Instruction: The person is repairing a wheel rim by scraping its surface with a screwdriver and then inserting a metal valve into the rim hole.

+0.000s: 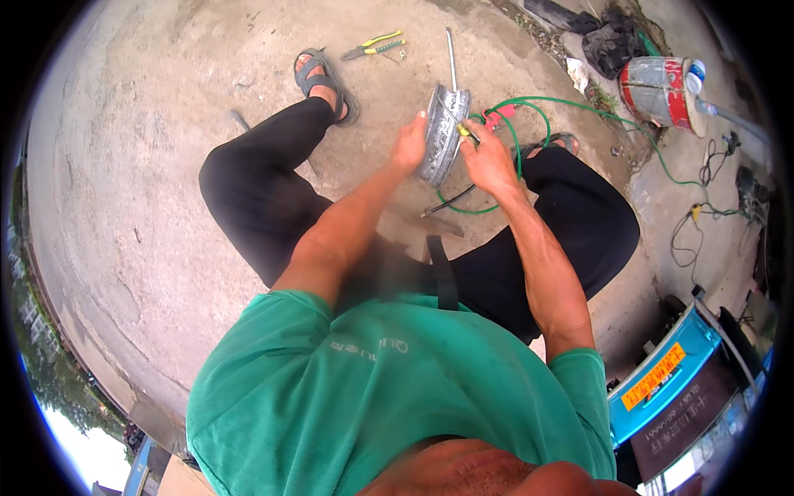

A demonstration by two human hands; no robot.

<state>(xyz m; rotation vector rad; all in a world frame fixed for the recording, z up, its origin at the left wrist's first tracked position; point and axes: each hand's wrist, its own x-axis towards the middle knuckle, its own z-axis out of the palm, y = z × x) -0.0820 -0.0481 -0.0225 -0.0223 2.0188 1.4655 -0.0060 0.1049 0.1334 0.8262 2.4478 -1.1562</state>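
Between my knees stands a grey metal wheel rim (pixel 437 157), its scuffed, whitish inner channel turned upward. My left hand (pixel 409 145) is closed on the rim's left edge. In my right hand (pixel 489 159) is a screwdriver (pixel 468 132) with a yellow and black handle. Its thin shaft slants up and left across the rim's channel. The far tip is too small to make out against the metal. Just beyond the rim, a long metal rod (pixel 452 58) lies on the ground, its near end close to the rim.
Pliers (pixel 374 46) with yellow-green handles lie at the far left of the rim. A green hose (pixel 547 124) loops on the right beside a red tool (pixel 499 117). A grey and red drum (pixel 657 93) stands far right. A teal box (pixel 662 368) sits near right.
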